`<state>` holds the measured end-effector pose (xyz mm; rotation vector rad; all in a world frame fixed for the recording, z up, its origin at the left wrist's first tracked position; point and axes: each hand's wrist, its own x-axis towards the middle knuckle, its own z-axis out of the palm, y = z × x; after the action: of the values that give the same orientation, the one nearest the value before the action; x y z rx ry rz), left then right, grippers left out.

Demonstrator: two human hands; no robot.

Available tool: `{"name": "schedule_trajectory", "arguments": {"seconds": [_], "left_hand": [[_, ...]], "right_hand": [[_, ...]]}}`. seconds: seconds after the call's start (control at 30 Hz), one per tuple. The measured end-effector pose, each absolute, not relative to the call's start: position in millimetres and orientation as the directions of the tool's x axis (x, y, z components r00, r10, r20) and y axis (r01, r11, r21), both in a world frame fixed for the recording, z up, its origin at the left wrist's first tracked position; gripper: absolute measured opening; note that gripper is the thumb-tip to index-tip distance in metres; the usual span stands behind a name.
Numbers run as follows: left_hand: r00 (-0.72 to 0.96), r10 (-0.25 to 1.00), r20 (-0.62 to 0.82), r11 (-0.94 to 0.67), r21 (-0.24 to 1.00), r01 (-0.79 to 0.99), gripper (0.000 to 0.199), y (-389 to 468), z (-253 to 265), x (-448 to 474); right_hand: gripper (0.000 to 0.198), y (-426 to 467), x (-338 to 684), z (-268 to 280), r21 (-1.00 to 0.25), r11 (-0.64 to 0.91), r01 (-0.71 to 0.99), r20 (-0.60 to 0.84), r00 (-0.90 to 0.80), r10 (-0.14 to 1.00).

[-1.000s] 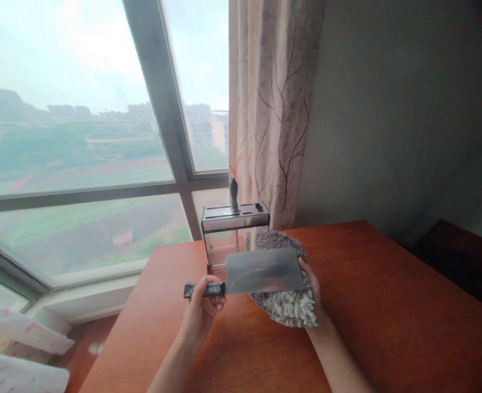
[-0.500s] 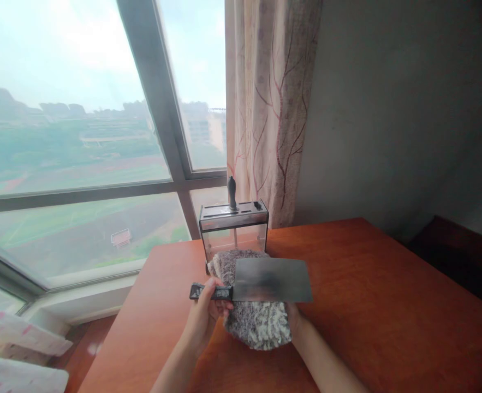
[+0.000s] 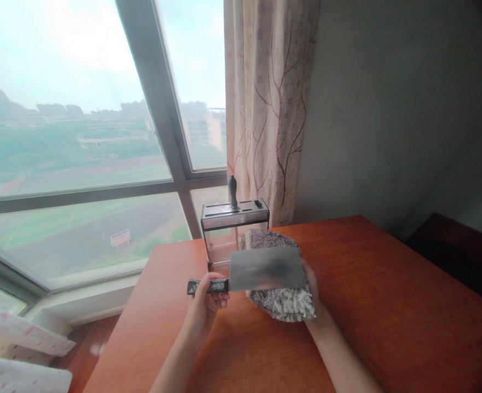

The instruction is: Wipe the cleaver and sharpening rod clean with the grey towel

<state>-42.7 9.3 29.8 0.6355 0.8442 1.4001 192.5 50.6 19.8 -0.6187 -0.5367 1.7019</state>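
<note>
My left hand (image 3: 208,297) is closed around the black handle of a cleaver (image 3: 267,268), whose wide blade points to the right. Behind and under the blade is a fluffy grey-and-white cloth (image 3: 284,304), spread wide above the table. My right hand (image 3: 312,295) grips this cloth at its right side; most of its fingers are hidden behind it. Just beyond the cloth stands a clear-sided knife block (image 3: 234,219) with a slotted top, and one black-handled knife (image 3: 233,192) sticks up from it.
The reddish-brown wooden table (image 3: 388,305) spreads under my hands. Large windows (image 3: 72,131) rise at the left, and a patterned curtain (image 3: 273,109) hangs behind the knife block. A grey wall (image 3: 388,120) is at the right.
My right hand and the cloth have moved right and up, sliding along the cleaver toward the blade's tip end. The cleaver has shifted slightly left and up.
</note>
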Motion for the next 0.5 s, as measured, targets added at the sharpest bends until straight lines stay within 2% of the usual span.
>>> {"name": "schedule_trajectory", "arguments": {"seconds": [0.17, 0.33, 0.5], "left_hand": [[-0.08, 0.991, -0.108, 0.039, 0.803, -0.595, 0.031, 10.5, 31.6, -50.2], [-0.093, 0.991, -0.094, 0.02, 0.8, -0.599, 0.029, 10.2, 33.8, -53.8], [-0.087, 0.992, -0.093, 0.022, 0.795, -0.606, 0.028, 9.4, 38.1, -51.7]], "right_hand": [[0.042, 54.6, 208.1, 36.7, -0.505, -0.242, -0.829, -0.097, -0.224, 0.97], [0.037, 54.0, 216.3, 43.1, -0.492, -0.144, -0.859, -0.071, -0.125, 0.99], [0.033, 47.8, 219.3, 46.9, -0.49, -0.173, -0.854, -0.072, -0.157, 0.985]]}}
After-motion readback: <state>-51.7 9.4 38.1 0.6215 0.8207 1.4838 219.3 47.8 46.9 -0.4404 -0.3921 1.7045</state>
